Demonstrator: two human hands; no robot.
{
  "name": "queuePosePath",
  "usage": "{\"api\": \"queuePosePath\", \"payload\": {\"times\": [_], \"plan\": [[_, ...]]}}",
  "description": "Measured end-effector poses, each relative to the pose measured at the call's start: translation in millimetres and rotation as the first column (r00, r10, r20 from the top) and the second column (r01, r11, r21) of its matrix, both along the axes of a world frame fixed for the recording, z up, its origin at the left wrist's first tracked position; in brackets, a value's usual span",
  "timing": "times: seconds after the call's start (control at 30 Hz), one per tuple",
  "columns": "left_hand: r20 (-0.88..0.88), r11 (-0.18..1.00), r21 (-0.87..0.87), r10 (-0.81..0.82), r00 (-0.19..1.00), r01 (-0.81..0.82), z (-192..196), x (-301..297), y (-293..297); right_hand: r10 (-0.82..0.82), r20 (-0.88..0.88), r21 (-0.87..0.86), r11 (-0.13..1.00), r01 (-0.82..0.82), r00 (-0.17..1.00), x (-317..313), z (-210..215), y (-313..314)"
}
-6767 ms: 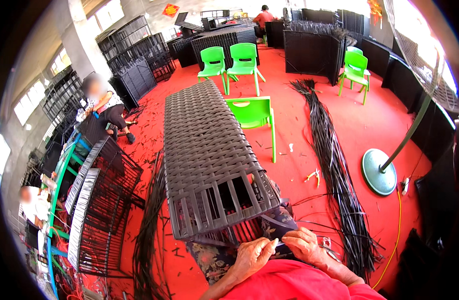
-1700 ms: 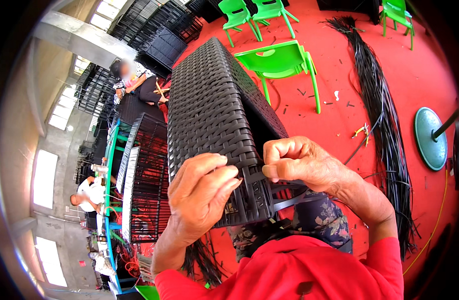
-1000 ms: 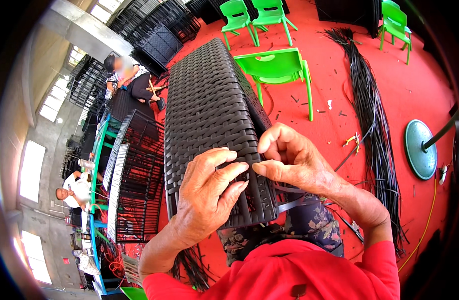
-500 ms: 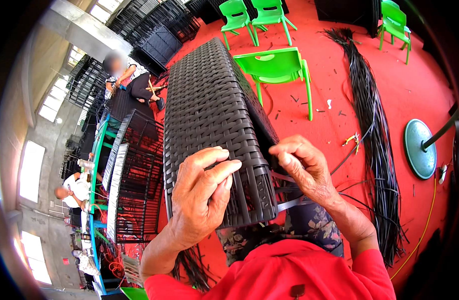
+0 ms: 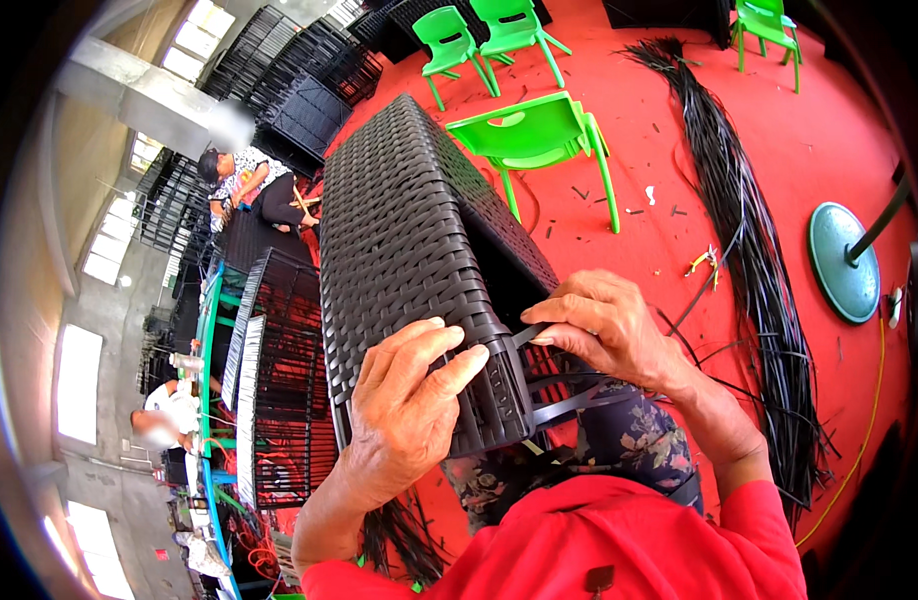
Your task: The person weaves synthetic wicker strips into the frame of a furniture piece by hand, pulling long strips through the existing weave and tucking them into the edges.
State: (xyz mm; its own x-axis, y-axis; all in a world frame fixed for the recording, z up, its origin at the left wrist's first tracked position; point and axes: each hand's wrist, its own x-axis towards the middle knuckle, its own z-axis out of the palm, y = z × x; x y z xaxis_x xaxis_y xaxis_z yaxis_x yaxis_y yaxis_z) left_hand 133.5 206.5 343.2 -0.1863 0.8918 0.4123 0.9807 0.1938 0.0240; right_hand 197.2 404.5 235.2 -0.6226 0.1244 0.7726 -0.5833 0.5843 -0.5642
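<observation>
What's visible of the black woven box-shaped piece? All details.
The long black woven box-shaped piece looks like flat plastic strips, tightly interlaced. It slants up-left from dark floral trousers; a dark gap shows inside its right-hand panel. Near its close right corner, the bare right hand pinches a flat black strip; the bare left hand lies over its near end, contact unclear.

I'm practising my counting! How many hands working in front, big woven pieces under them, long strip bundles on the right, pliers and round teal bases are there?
Left hand and right hand: 2
Big woven piece: 1
Long strip bundle: 1
Pliers: 1
Round teal base: 1
Total: 6
</observation>
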Motion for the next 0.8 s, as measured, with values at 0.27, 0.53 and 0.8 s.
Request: {"api": "queuePosePath", "payload": {"times": [0.27, 0.53, 0.8], "plan": [[0.117, 0.999, -0.046, 0.0, 0.993, 0.005, 11, 0, 2, -0.327, -0.083, 0.488, 0.81, 0.325, 0.941, -5, -18, 66], [0.487, 0.998, -0.059, -0.002, 0.873, 0.035, 29, -14, 47, -0.392, -0.306, 0.222, 0.857, 0.466, 0.867, -10, 72, 60], [0.962, 0.982, 0.185, -0.189, 0.197, 0.037, 15, -42, 36, -0.246, -0.464, -0.09, 0.969, 0.23, 0.851, -25, 78, 33]]}}
